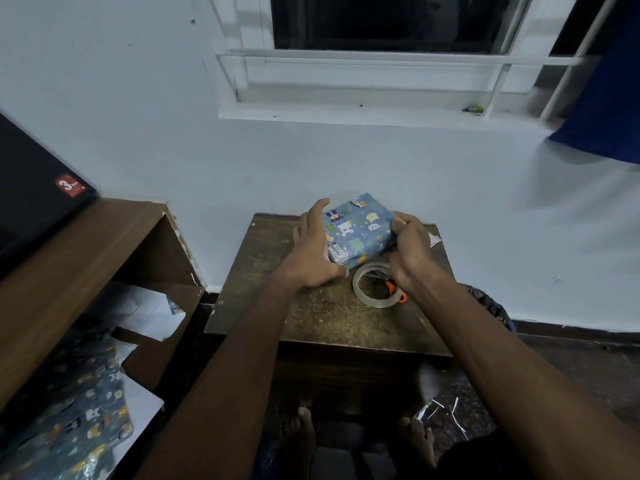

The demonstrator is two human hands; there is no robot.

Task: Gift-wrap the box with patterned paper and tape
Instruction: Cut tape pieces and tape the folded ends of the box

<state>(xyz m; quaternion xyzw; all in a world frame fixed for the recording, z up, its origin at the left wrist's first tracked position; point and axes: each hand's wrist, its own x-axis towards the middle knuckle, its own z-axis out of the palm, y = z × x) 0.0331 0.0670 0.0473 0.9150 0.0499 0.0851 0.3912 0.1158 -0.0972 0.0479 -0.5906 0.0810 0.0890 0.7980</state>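
Wrapped box (358, 230) between both hands' fingers (317, 211).

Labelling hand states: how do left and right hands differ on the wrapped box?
The left hand lies flat against the wrapped box's left side, fingers straight; the right hand curls over its right end in a grip. The left thumb points up free; the right fingers pinch the paper. Both touch the box above the table.

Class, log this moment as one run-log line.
stage: box wrapped | left hand: braces wrapped box end | right hand: grips other end | tape roll, scissors: on table
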